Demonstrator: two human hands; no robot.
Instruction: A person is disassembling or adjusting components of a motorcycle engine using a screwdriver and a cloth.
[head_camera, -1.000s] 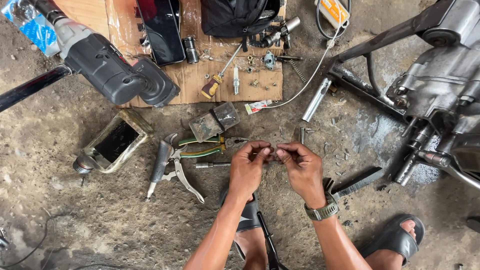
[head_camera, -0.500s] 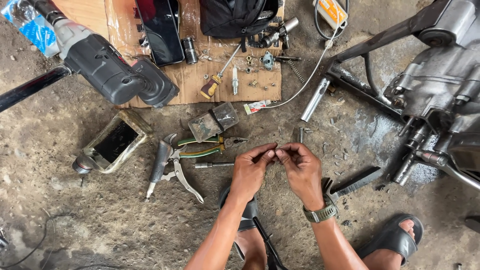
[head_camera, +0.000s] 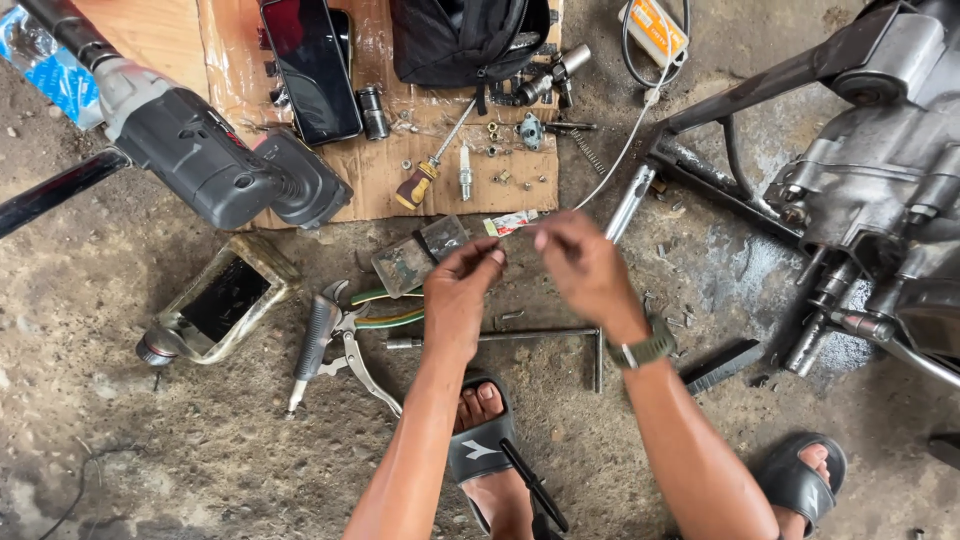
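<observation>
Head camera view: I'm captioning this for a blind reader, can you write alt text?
Seen from above, a person's left hand and right hand pinch something tiny over a dirt floor. Locking pliers, a screwdriver on cardboard and an engine surround them.

Bare forearms, no sleeves, no gloves. Right wrist carries a watch on an olive-green strap. Both feet in black slide sandals, toes showing.
</observation>
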